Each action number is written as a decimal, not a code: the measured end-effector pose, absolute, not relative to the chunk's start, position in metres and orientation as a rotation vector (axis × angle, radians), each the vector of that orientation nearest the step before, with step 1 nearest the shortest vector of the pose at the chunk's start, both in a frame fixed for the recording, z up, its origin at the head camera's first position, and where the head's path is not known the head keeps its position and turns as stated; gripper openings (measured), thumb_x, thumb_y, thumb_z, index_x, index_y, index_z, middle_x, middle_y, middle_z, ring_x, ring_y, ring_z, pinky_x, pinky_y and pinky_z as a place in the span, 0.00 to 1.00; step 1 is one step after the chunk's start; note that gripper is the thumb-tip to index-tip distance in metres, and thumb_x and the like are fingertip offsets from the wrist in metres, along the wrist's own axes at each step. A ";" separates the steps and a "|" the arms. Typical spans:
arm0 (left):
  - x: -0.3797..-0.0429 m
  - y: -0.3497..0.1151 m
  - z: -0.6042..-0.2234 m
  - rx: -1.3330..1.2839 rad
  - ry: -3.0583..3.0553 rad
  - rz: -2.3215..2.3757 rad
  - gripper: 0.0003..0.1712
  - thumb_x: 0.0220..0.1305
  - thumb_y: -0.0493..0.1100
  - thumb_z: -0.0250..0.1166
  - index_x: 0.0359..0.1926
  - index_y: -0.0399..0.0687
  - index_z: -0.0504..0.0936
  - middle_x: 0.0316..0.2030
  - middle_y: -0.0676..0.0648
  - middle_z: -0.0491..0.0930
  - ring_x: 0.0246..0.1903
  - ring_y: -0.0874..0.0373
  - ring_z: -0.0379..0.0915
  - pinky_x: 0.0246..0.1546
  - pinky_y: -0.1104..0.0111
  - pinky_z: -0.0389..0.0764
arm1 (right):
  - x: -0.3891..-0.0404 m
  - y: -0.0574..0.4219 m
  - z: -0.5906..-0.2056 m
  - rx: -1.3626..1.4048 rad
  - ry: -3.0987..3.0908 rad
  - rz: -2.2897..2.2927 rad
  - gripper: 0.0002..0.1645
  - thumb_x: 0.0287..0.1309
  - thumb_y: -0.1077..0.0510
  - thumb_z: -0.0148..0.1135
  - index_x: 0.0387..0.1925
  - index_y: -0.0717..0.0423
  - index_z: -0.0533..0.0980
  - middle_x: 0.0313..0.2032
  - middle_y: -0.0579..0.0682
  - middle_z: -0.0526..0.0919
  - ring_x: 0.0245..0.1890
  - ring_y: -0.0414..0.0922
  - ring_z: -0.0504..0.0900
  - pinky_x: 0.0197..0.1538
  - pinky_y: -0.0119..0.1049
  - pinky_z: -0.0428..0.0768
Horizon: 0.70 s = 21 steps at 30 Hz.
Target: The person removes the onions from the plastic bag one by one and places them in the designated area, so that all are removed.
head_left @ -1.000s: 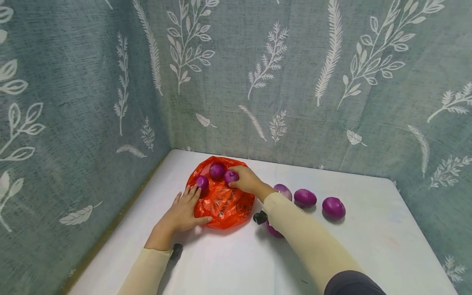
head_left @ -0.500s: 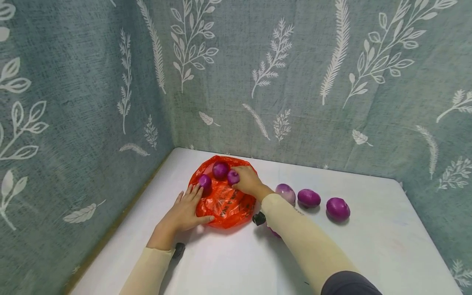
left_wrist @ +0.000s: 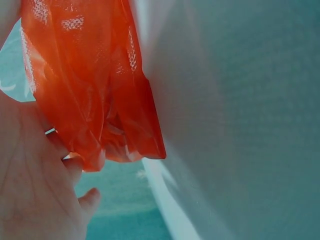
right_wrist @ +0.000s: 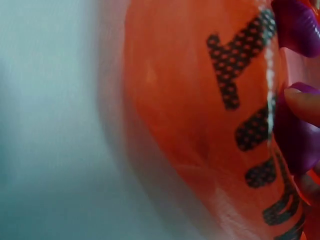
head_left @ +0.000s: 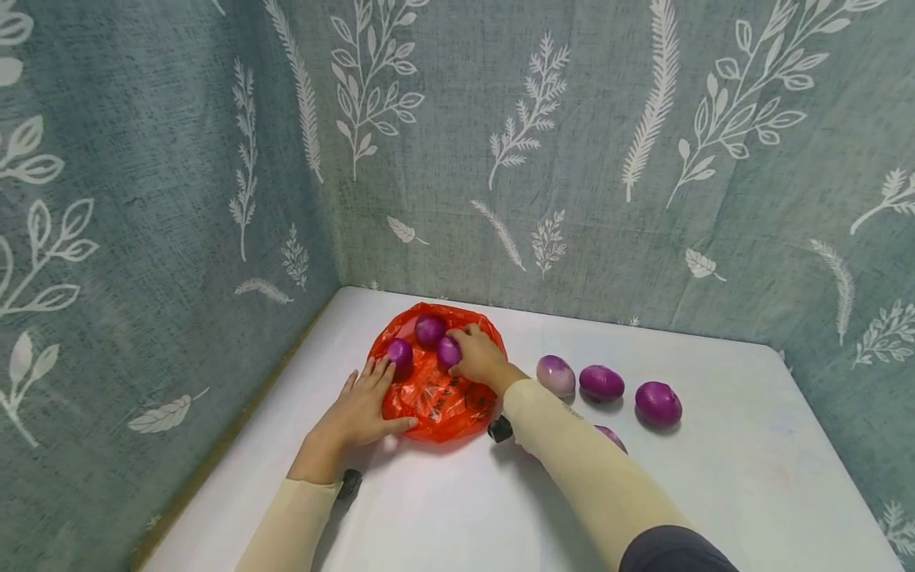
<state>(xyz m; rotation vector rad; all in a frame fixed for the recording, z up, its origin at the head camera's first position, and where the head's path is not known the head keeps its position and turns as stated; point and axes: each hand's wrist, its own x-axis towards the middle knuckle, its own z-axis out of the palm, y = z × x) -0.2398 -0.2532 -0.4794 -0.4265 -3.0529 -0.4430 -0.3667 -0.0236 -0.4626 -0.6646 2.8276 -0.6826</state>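
A red plastic bag (head_left: 436, 405) with dark printing lies spread in a round shape on the white table (head_left: 443, 508). Two purple onions, one at the back (head_left: 430, 330) and one at the left (head_left: 400, 355), sit in it. My right hand (head_left: 482, 357) holds a third onion (head_left: 449, 351) low in the bag, near the back one. In the right wrist view the fingertips (right_wrist: 305, 104) lie against this onion (right_wrist: 300, 137). My left hand (head_left: 363, 409) rests on the bag's left edge, fingers spread and fairly straight, fingertips by the left onion.
To the right of the bag lie a pale-and-purple onion (head_left: 556, 375) and two darker ones (head_left: 602, 384), (head_left: 658, 403). Another onion (head_left: 611, 435) is partly hidden behind the right sleeve. A patterned green curtain (head_left: 443, 159) borders the table at the back and sides.
The onion in my right hand has come down into the bag and turned. The right forearm has shifted left, uncovering onions on its right side. The left hand has stayed in place.
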 end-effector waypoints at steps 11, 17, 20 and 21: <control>-0.240 -0.249 -0.482 -0.419 -3.059 -0.446 0.67 0.50 0.83 0.52 0.75 0.37 0.50 0.75 0.38 0.45 0.73 0.40 0.34 0.69 0.43 0.37 | -0.358 -0.016 -0.458 -0.691 2.801 -0.665 0.43 0.54 0.49 0.72 0.70 0.45 0.65 0.68 0.55 0.63 0.61 0.55 0.71 0.63 0.54 0.69; -0.241 -0.248 -0.482 -0.419 -3.042 -0.436 0.68 0.50 0.83 0.52 0.75 0.36 0.51 0.74 0.37 0.46 0.73 0.38 0.36 0.69 0.42 0.39 | -0.350 -0.006 -0.448 -0.728 2.799 -0.683 0.46 0.56 0.45 0.70 0.72 0.49 0.61 0.69 0.54 0.64 0.66 0.53 0.66 0.65 0.53 0.65; -0.242 -0.249 -0.482 -0.415 -3.046 -0.428 0.68 0.50 0.83 0.52 0.75 0.37 0.51 0.75 0.37 0.46 0.73 0.37 0.36 0.69 0.42 0.39 | -0.345 0.000 -0.443 -0.737 2.796 -0.706 0.48 0.55 0.43 0.70 0.72 0.50 0.60 0.68 0.54 0.66 0.66 0.53 0.67 0.65 0.53 0.66; -0.241 -0.249 -0.482 -0.415 -3.045 -0.429 0.67 0.50 0.83 0.52 0.75 0.36 0.51 0.75 0.37 0.46 0.73 0.37 0.36 0.69 0.42 0.40 | -0.342 0.003 -0.441 -0.739 2.797 -0.711 0.48 0.55 0.42 0.70 0.72 0.50 0.60 0.67 0.54 0.67 0.65 0.53 0.67 0.64 0.53 0.67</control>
